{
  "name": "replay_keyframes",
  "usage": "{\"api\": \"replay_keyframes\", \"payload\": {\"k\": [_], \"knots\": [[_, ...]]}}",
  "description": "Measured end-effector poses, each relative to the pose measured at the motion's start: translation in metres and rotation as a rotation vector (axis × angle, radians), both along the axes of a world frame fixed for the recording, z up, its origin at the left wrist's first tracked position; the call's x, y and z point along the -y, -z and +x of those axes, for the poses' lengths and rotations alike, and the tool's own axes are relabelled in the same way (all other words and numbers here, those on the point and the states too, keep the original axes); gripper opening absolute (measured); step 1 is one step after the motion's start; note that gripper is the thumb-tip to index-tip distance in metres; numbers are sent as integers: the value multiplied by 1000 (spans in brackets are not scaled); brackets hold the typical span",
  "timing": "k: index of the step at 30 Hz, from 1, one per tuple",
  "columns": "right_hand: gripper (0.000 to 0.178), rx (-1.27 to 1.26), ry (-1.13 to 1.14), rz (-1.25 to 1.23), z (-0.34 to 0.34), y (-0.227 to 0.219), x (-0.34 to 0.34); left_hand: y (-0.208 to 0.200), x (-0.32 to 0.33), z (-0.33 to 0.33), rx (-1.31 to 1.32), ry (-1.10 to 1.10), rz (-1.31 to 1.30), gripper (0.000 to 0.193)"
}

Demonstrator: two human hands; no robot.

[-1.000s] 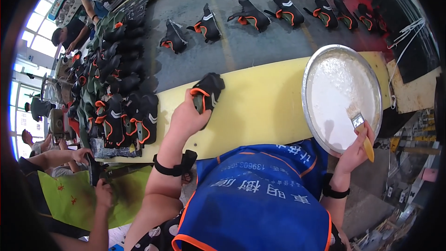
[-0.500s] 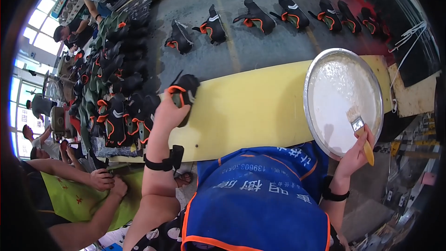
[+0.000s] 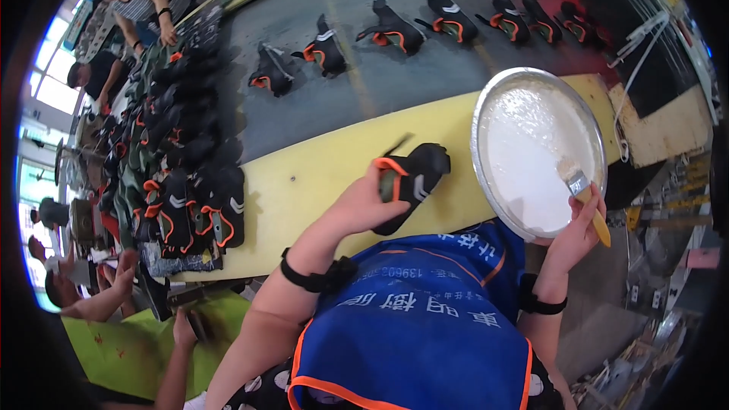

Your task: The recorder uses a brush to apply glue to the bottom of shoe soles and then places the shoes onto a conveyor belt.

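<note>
My left hand (image 3: 363,203) is closed on a black shoe upper (image 3: 427,169) with orange trim and grey chevron marks, thumb and fingers at its opening. The upper is held over the yellow board (image 3: 304,159), left of a round metal basin (image 3: 476,133). White, thick-looking liquid (image 3: 520,133) fills that basin. At the basin's right side, my right hand (image 3: 579,226) grips a paintbrush (image 3: 580,188) by its wooden handle. The brush's pale bristles point into the basin over the white liquid; whether they touch it I cannot tell.
Beyond the board, several shoe uppers (image 3: 395,33) lie in a row on a dark belt (image 3: 304,23). A pile of uppers (image 3: 175,144) stands at the left. Next to me, a co-worker in a green apron (image 3: 121,342) handles something dark. Other people work farther back.
My left hand has carried the shoe upper from beside the pile rightward, closer to the basin and my body. My right hand still holds the brush at the basin. The view has shifted slightly.
</note>
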State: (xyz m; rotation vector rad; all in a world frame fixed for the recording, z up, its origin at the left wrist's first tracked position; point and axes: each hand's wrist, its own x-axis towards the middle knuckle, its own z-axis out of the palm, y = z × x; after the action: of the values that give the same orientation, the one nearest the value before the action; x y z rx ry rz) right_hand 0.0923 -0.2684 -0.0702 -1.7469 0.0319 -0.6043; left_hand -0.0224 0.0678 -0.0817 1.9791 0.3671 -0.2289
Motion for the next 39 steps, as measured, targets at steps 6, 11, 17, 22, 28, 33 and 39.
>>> {"api": "replay_keyframes", "payload": {"k": [6,11,17,22,28,33,39], "knots": [[23,-147,-90,456,15,-15,14,18,-20,-34,-131,-398,-193,78],[12,-76,-173,-268,27,-22,11,14,-7,-43,84,-352,558,104],[13,-103,-283,-701,36,-36,-1,22,-13,-24,52,-127,121,86],[13,-39,-293,-466,28,-55,4,11,-7,-17,111,-299,-517,75],[11,-57,-183,-638,37,-55,10,-45,26,-4,-5,-48,-867,85],[12,59,-210,-570,29,-63,11,-77,50,25,-72,137,-732,76],[16,423,-614,-664,0,-100,5,-87,69,46,-130,298,-618,77]]}}
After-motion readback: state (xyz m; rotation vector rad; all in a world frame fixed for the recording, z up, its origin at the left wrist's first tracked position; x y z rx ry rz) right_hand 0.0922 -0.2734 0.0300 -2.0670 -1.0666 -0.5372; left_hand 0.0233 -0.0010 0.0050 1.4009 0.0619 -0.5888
